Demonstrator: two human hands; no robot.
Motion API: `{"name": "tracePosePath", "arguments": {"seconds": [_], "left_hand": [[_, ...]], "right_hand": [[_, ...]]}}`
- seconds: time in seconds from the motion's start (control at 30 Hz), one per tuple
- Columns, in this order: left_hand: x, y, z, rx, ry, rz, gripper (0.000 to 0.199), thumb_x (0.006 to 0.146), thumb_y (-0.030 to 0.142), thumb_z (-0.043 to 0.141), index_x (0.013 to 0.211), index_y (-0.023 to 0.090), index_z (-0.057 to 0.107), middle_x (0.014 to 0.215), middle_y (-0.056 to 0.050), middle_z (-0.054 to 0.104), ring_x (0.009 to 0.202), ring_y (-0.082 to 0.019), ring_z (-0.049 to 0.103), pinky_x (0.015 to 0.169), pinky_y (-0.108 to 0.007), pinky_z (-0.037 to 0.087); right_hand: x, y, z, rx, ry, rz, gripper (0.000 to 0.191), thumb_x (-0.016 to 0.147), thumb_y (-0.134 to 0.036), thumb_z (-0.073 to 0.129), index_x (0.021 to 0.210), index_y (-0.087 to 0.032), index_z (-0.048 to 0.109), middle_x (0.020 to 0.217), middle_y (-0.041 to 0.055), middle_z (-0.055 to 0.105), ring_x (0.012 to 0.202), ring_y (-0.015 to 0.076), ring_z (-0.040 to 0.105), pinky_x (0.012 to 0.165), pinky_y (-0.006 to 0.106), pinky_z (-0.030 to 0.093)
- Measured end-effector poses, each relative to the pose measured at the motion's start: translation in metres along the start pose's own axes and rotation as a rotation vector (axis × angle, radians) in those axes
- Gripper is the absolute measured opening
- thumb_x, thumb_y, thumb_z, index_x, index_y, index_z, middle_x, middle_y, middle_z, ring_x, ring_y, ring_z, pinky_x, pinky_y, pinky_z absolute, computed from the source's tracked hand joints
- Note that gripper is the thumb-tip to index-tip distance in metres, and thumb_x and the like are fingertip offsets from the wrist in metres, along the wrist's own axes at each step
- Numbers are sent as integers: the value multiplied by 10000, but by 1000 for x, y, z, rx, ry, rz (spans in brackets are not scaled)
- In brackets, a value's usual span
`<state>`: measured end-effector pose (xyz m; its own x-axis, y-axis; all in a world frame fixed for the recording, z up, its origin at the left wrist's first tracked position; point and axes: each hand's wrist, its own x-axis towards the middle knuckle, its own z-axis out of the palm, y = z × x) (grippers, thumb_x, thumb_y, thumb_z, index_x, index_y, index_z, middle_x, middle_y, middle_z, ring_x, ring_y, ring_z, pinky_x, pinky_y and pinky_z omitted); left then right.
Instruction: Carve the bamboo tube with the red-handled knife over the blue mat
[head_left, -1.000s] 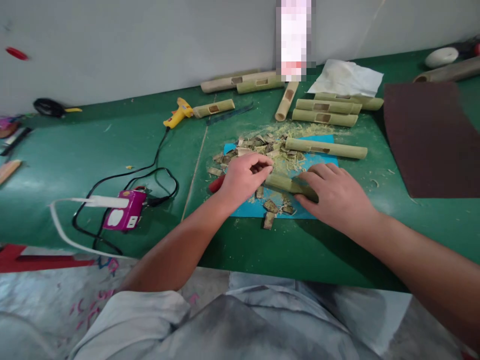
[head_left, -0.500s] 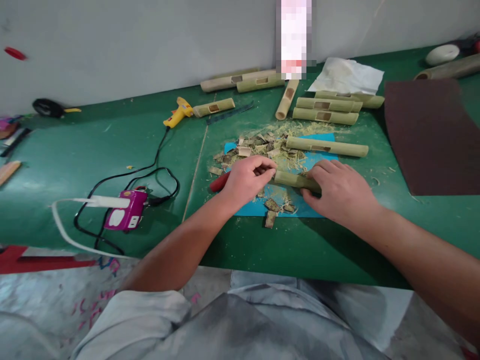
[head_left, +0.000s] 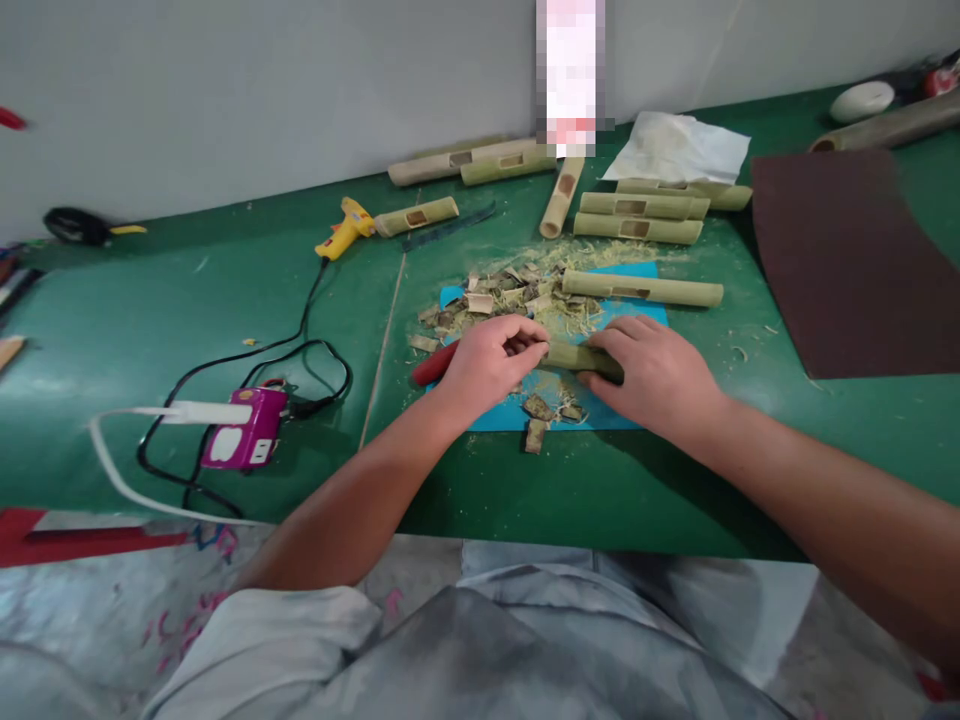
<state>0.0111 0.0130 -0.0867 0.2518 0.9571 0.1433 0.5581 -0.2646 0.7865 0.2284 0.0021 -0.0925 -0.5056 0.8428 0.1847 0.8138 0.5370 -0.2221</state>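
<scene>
My right hand (head_left: pixel 656 375) is wrapped over a short green bamboo tube (head_left: pixel 564 356) and keeps it lying across the blue sheet (head_left: pixel 480 418). At the tube's left end, the thumb and fingertips of my left hand (head_left: pixel 499 360) are pinched together; whatever they hold is too small or hidden to make out. A red object like a handle (head_left: pixel 435 364) pokes out behind my left hand, its other part covered. Bamboo chips and shavings (head_left: pixel 517 290) are heaped beyond my hands, with a few darker chips (head_left: pixel 537 408) nearer me. Just past the tube lies a longer bamboo tube with a cut slot (head_left: pixel 679 290).
More slotted bamboo tubes (head_left: pixel 637 228) lie at the back, some under white paper (head_left: pixel 675 150). To the left are a yellow glue gun (head_left: pixel 346 230), its black cord and a purple power adapter (head_left: pixel 244 430). A dark brown sheet (head_left: pixel 855 270) covers the right side.
The right hand and the bamboo tube have shifted slightly left towards the left hand, which keeps its pinch. The whole view has also drifted a little.
</scene>
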Motion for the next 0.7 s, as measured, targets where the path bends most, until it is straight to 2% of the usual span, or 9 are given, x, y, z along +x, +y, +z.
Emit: {"name": "tracePosePath", "arguments": {"seconds": [0.13, 0.3, 0.5, 0.7], "left_hand": [[-1, 0, -1, 10, -19, 4, 87, 821, 203, 626, 864, 163, 689, 727, -9, 682, 639, -103, 607, 583, -203, 493], [-1, -1, 1, 15, -5, 8, 75, 818, 189, 635, 877, 167, 676, 721, -1, 672, 633, -98, 601, 586, -199, 495], [-3, -2, 2, 103, 48, 82, 63, 809, 154, 630, 843, 181, 676, 694, 12, 655, 622, -98, 579, 594, -206, 478], [0, -4, 8, 187, 129, 158, 76, 829, 149, 606, 829, 192, 670, 734, 5, 651, 654, -111, 573, 661, -245, 477]], "right_hand": [[3, 3, 4, 80, 16, -30, 268, 835, -297, 653, 1043, -130, 673, 987, 114, 676, 956, 274, 590, 855, 381, 456], [5, 4, 5, 114, 28, -18, 222, 818, -301, 668, 972, -142, 674, 936, 106, 672, 925, 270, 582, 798, 368, 450], [8, 3, 4, 133, 14, 14, 180, 823, -300, 640, 924, -153, 660, 905, 100, 665, 902, 254, 566, 754, 348, 424], [8, 3, 7, 112, 22, -36, 146, 844, -293, 579, 886, -165, 635, 902, 119, 644, 877, 259, 533, 731, 361, 404]]}}
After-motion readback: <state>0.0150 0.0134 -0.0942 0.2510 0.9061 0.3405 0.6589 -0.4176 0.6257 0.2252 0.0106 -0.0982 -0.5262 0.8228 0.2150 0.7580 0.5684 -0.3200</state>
